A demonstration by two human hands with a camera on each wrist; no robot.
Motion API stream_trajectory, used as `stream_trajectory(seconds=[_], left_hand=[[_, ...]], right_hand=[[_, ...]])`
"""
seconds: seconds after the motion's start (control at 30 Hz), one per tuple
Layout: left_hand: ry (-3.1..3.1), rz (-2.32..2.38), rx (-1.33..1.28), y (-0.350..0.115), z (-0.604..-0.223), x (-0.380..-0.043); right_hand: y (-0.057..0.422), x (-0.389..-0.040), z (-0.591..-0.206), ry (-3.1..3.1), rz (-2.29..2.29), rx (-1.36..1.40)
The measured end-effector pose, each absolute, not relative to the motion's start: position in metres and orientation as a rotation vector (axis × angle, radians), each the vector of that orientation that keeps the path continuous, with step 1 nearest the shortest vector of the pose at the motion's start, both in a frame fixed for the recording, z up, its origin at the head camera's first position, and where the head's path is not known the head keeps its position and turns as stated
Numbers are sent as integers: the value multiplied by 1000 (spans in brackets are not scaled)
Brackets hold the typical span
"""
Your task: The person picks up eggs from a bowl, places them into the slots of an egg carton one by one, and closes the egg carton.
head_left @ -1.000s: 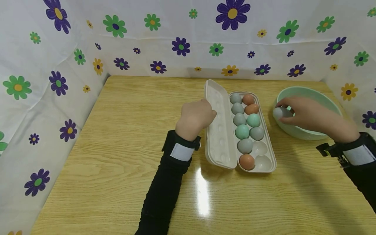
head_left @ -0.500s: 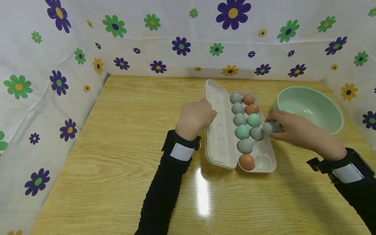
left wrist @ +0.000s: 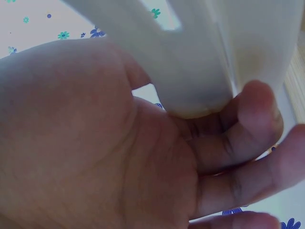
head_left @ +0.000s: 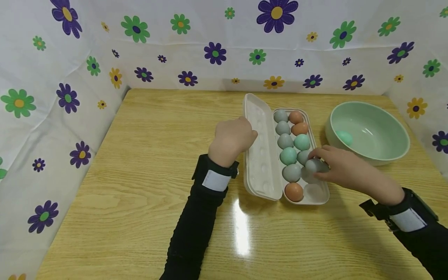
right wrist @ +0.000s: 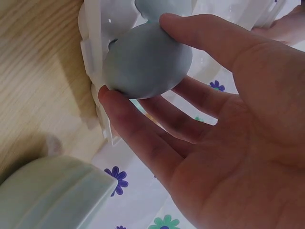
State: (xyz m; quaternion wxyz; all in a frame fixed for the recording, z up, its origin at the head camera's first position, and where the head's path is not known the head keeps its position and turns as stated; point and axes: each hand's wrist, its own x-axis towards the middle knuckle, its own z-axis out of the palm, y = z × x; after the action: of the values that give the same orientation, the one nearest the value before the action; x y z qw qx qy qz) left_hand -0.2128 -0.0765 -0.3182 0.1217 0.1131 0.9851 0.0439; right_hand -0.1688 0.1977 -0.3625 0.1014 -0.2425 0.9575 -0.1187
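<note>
A pale egg carton [head_left: 321, 194] lies with its lid [head_left: 263, 155] raised on the left side. My left hand [head_left: 233, 140] grips the lid's outer edge; in the left wrist view its fingers curl round the white plastic. Between thumb and fingers of my right hand [head_left: 344, 167] is a grey-blue egg [right wrist: 148, 61], held over the carton's right column. Beneath it is a vacant cup, with another vacant cup at the near right corner. Grey, green and brown eggs fill the other cups, among them a brown egg [head_left: 294, 192] at the near left.
To the right of the carton stands a light green bowl [head_left: 374, 136] with a mint-green egg [head_left: 344, 137] inside. Wooden table [head_left: 140, 194] extends around the carton. A flower-patterned cloth [head_left: 168, 42] hangs behind and along the sides.
My right hand has carried the grey-blue egg from the bowl's rim leftward and down to above the carton's right column. The left hand stays on the lid.
</note>
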Motion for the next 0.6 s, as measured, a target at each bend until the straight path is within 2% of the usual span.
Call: stream_trajectory(seconds=[0.6], left_hand=[[2867, 128, 333, -77, -316, -211]], right_hand=[[193, -163, -373, 2842, -349, -817]])
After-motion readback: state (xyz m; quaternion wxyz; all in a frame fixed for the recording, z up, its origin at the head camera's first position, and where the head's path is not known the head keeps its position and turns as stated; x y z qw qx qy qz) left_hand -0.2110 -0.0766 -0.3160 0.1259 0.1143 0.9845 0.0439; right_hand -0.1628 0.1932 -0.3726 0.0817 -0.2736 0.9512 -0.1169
